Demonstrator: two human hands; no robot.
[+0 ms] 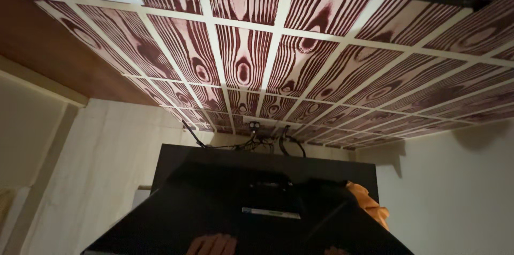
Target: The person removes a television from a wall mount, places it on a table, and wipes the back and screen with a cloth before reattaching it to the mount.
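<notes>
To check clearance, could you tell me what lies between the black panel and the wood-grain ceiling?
Above the black panel, dark cables on the pale wall, head view.

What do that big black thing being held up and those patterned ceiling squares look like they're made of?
The black panel looks like matte moulded plastic, probably the back of a flat screen: dull, smooth, with raised contours. A hand touches its lower edge. The ceiling tiles look like printed wood-grain laminate: dark red swirls repeat too regularly for real timber, set in a pale grid. The orange cloth beside it looks soft and crumpled.
</notes>
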